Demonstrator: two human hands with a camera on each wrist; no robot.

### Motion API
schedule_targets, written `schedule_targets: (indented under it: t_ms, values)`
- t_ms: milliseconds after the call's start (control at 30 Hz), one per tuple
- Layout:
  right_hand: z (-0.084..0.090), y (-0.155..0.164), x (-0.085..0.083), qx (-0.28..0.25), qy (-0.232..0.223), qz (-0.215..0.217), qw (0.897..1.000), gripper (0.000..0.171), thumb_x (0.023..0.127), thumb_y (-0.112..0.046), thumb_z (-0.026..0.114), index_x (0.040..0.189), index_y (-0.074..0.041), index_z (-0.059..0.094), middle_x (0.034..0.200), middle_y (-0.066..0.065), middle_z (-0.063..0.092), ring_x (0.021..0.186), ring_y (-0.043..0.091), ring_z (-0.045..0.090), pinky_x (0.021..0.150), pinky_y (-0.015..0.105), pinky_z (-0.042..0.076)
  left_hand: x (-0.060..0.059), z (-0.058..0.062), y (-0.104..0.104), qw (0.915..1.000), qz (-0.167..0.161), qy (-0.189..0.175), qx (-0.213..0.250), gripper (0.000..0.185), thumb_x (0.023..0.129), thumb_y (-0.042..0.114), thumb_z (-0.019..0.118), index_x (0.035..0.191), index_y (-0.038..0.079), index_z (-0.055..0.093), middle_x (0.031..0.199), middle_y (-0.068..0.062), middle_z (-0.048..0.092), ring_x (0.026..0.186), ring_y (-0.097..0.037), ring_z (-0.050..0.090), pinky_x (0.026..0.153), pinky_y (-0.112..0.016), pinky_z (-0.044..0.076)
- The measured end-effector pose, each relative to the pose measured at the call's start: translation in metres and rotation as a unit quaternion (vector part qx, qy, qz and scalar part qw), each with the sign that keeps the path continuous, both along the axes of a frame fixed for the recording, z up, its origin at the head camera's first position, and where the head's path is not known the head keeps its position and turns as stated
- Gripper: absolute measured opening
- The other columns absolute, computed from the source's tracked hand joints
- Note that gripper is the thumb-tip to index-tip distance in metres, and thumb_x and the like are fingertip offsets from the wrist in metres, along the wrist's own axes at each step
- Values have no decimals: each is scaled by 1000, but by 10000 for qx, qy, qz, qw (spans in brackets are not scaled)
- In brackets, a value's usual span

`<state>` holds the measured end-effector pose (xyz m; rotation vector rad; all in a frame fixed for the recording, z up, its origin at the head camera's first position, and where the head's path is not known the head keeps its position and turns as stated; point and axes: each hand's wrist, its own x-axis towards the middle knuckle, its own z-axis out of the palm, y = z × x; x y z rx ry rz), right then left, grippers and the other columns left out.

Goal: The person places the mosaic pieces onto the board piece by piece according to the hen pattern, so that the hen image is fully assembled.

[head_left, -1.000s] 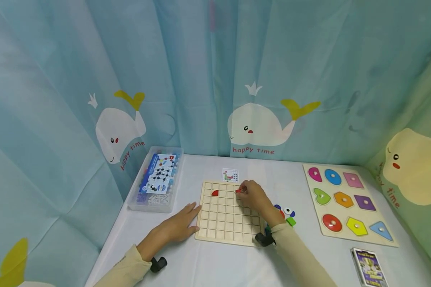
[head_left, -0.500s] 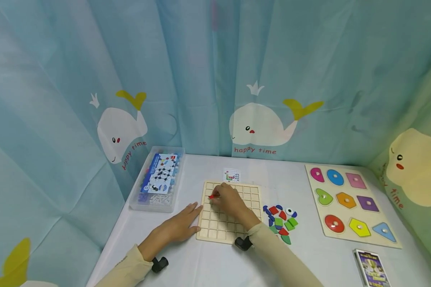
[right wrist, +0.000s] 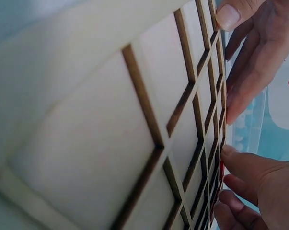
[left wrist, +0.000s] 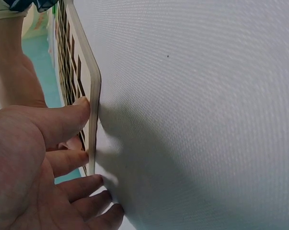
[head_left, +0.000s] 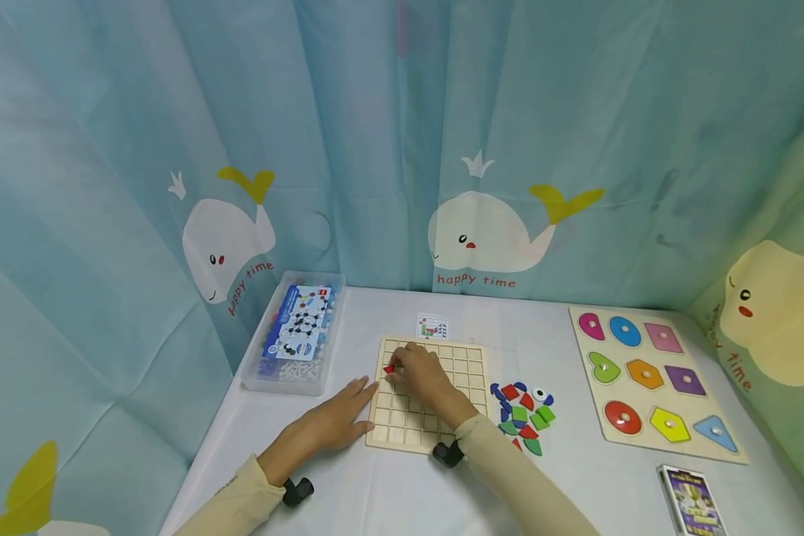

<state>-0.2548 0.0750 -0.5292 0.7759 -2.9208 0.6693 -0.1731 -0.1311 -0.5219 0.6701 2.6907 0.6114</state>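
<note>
A red piece [head_left: 389,369] is being pinched in the grip of the right hand [head_left: 420,374] at the far left part of the wooden grid board [head_left: 466,366]; whether it is sitting inside a square cannot be told. The board's left edge is being touched by the left hand [head_left: 331,420], its fingers being extended. Loose coloured pieces [head_left: 519,413] are being supported by the tabletop [head_left: 375,495] just beside the board's right edge.
</note>
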Motion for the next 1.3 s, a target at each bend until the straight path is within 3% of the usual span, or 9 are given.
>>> schedule_targets:
  t_ms: [533, 933, 1133, 1300]
  values:
    - [0, -1, 3, -23, 185, 170, 9997, 12, 91, -21, 77, 98, -12, 73, 92, -2, 59, 85, 16, 58, 69, 34, 43, 0, 1, 0, 10000, -22, -21, 61, 69, 101, 29, 61, 157, 3, 30, 161, -20, 24, 147, -37, 22, 115, -51, 28]
    - [1, 4, 3, 24, 227, 181, 9996, 16, 91, -21, 76, 104, -13, 72, 97, -2, 60, 90, 18, 59, 72, 37, 45, 0, 0, 0, 10000, 20, -33, 83, 69, 101, 29, 62, 157, 4, 31, 161, -20, 25, 147, -37, 23, 115, -51, 28]
    - [6, 24, -1, -233, 16, -72, 9997, 18, 91, -19, 76, 106, -11, 71, 98, 2, 61, 91, 20, 59, 77, 42, 46, 1, 1, 1, 9999, 91, -64, 113, 69, 100, 28, 62, 157, 5, 30, 161, -19, 24, 147, -37, 22, 115, -51, 27]
    - [14, 61, -2, -426, -147, -462, 9979, 17, 92, -16, 74, 105, -7, 68, 100, 7, 61, 93, 25, 60, 82, 49, 47, 1, 2, 1, 9998, 150, -90, 111, 70, 100, 28, 63, 157, 6, 30, 162, -18, 24, 147, -37, 22, 116, -51, 26]
